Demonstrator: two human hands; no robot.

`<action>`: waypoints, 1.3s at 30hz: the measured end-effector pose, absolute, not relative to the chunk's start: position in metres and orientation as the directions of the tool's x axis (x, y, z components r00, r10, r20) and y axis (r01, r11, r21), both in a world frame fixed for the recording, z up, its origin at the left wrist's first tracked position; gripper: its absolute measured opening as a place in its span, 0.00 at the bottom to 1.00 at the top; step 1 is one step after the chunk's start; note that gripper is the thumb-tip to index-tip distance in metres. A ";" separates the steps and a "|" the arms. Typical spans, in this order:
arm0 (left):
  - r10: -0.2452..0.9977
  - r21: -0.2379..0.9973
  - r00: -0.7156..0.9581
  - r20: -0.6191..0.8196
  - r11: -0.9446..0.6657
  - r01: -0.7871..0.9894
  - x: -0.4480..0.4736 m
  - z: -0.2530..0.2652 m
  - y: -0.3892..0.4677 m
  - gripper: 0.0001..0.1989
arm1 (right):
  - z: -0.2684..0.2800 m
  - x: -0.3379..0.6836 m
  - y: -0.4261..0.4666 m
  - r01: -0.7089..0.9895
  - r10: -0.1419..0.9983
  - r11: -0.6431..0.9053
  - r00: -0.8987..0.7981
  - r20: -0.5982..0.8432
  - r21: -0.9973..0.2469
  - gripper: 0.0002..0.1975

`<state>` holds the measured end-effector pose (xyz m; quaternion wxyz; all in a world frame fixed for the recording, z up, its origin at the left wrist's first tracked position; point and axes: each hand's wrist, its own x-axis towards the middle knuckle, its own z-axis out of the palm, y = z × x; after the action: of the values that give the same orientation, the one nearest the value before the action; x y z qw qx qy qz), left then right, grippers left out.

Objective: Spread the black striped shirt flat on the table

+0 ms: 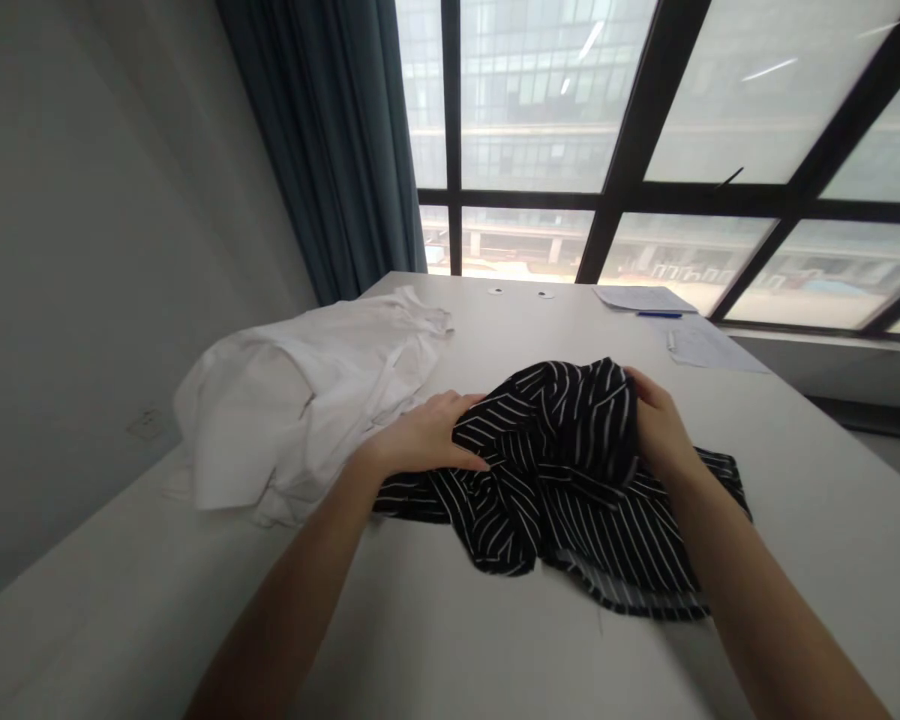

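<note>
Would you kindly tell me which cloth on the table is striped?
The black garment in the left hand and right hand; its white stripes set it apart from the plain white cloth.

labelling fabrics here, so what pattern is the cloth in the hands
The cloth is black with thin white stripes, best seen in the head view.

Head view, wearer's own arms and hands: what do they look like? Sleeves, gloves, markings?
Left hand and right hand are ungloved. Left forearm and right forearm are bare and slim, with no sleeve in frame. No watch, bracelet, cable or marking shows. Rings can't be ruled out: each hand is partly hidden.
</note>
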<state>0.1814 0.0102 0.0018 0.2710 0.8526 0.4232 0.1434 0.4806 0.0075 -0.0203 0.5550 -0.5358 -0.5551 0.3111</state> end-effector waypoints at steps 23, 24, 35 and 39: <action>0.779 0.573 0.586 0.222 -0.590 0.568 0.210 0.003 -0.004 0.10 | -0.048 0.418 -0.005 0.581 0.773 0.634 -0.458 0.439 -0.511 0.08; 0.799 0.514 0.559 0.223 -0.583 0.629 0.208 0.003 -0.004 0.13 | -0.049 0.418 -0.004 0.613 0.778 0.625 -0.438 0.450 -0.483 0.07; 0.940 0.638 0.238 0.243 -0.340 0.691 0.180 0.004 0.018 0.08 | -0.012 0.462 -0.008 0.747 0.901 0.403 -0.223 0.372 -0.529 0.08; 0.918 0.795 0.304 0.256 -0.379 0.474 0.191 0.008 0.009 0.15 | -0.018 0.465 -0.012 0.750 0.896 0.442 -0.351 0.270 -0.491 0.15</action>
<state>0.1912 0.0086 0.0081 0.3061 0.7471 0.4659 0.3621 0.4646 -0.0122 -0.0178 0.2562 -0.5085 -0.8096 0.1425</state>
